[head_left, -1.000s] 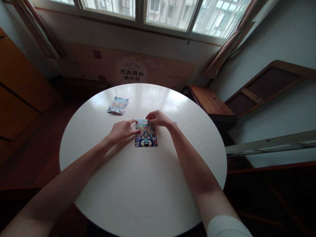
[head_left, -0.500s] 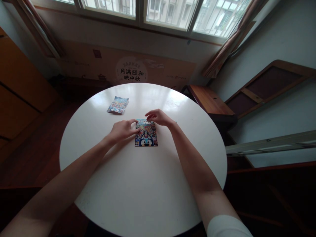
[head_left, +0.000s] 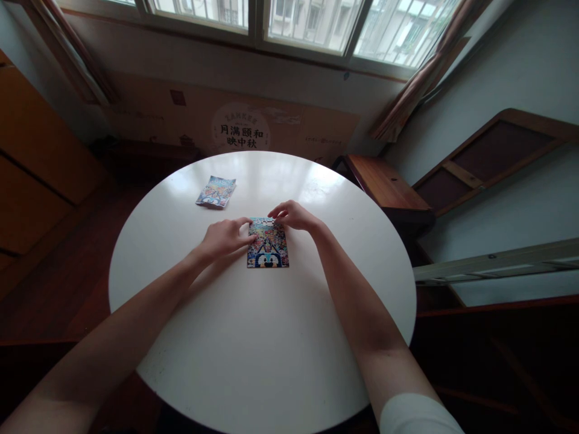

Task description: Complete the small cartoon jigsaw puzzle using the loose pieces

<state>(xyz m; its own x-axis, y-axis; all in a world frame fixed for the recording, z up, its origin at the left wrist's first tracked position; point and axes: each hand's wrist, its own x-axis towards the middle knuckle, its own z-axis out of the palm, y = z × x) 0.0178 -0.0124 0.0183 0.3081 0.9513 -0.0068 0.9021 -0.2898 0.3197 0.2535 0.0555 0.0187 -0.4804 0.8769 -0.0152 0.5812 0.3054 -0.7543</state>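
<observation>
A small jigsaw puzzle [head_left: 270,253] lies flat on the white round table [head_left: 253,337], a blue cartoon dog's face at its near end and a busy coloured pattern above. Pale gaps show near its far edge. My left hand [head_left: 225,237] rests at the puzzle's left side, thumb and index finger spread apart and touching its edge. Over the far right corner, my right hand [head_left: 292,215] is bent down with fingertips drawn together at the gaps. Whatever is between those fingertips is too small to make out.
A creased picture sheet or packet [head_left: 216,192] with a similar dog design lies farther back on the left. Beyond the table's right edge stands a brown wooden bench or low table [head_left: 384,184]. Windows and a printed cardboard panel [head_left: 289,114] are behind.
My right hand has shifted slightly right, its fingertips lowered and drawn closer to the puzzle's far edge. My left hand, the puzzle and the picture sheet stay where they were.
</observation>
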